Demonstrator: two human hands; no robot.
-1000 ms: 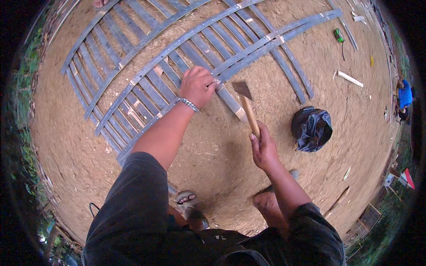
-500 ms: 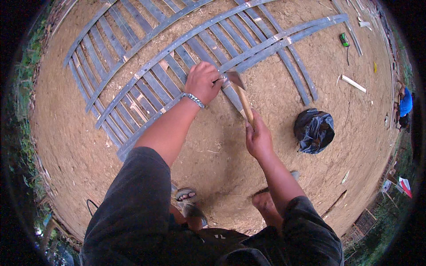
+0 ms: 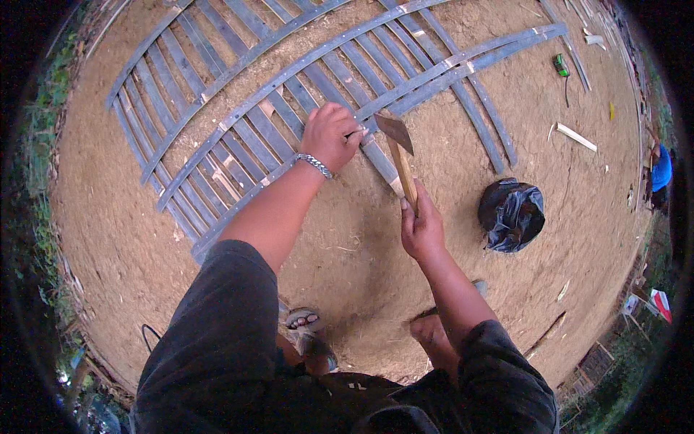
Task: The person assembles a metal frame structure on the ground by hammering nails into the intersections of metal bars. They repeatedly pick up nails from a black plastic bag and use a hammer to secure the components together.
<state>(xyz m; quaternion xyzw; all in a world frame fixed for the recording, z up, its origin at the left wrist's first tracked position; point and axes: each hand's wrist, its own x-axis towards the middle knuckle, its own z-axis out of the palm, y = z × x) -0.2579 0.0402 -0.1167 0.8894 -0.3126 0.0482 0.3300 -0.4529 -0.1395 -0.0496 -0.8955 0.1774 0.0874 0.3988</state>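
Note:
My right hand [image 3: 421, 230] is closed round the wooden handle of a hatchet [image 3: 402, 168]. The hatchet's dark, flared metal head is up, just right of my left hand [image 3: 330, 137]. My left hand, with a chain bracelet at the wrist, is closed with its fingertips pinched together at the near rail of a slatted wooden frame [image 3: 289, 160]. What lies in the pinch is too small to make out. Below the fingertips a grey slat [image 3: 379, 160] sticks out from the rail toward me, its near end pale.
A second slatted section [image 3: 155, 94] lies beyond the frame. To the right stand a black plastic bag [image 3: 512, 215], a pale wood offcut [image 3: 576, 137] and a green tape measure [image 3: 561, 65]. A person in blue [image 3: 661, 170] is at the far right edge.
The hatchet head has lifted away from my left fingertips and swung slightly right, its blade face turning more into view. My left hand has stayed in place.

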